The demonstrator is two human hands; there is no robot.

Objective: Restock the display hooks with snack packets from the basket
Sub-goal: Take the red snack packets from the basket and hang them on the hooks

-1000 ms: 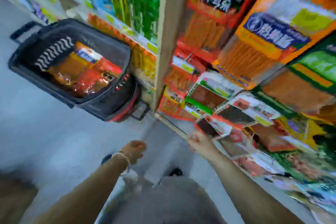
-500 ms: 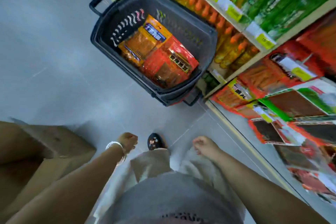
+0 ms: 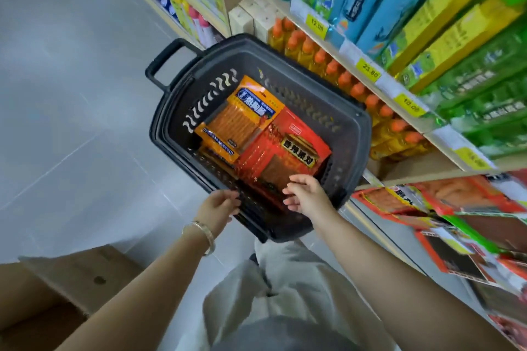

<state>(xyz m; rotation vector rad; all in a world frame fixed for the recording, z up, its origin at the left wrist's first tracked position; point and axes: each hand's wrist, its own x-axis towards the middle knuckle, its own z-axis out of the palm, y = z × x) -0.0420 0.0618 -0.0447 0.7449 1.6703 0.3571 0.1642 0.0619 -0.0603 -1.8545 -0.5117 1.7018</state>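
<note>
- On the floor beside the shelves, the basket fills far more of the view than it did half a second ago. The person has closed in on it, so a fresh pick looks about to start.
- At the right edge, the hanging packets on the display are now off to the side. A second ago the right hand was up by them, so I judge one round of hanging to be over.
- Inside the basket, the stock lies as it did. The red packet is on top at the near end and the orange packet is just beyond it, with more underneath, so plenty is left to hang.
- Over the near edge of the red packet, the right hand has come forward from beside the body. Its grip has gone from curled to spread and holds nothing — I cannot tell whether the fingertips touch the film.
- At the basket's near outer wall, the left hand has come up too. Its grip is loose and empty, with the fingers by the rim, perhaps to steady it.
- By my judgement the red packet gets lifted next.
</note>
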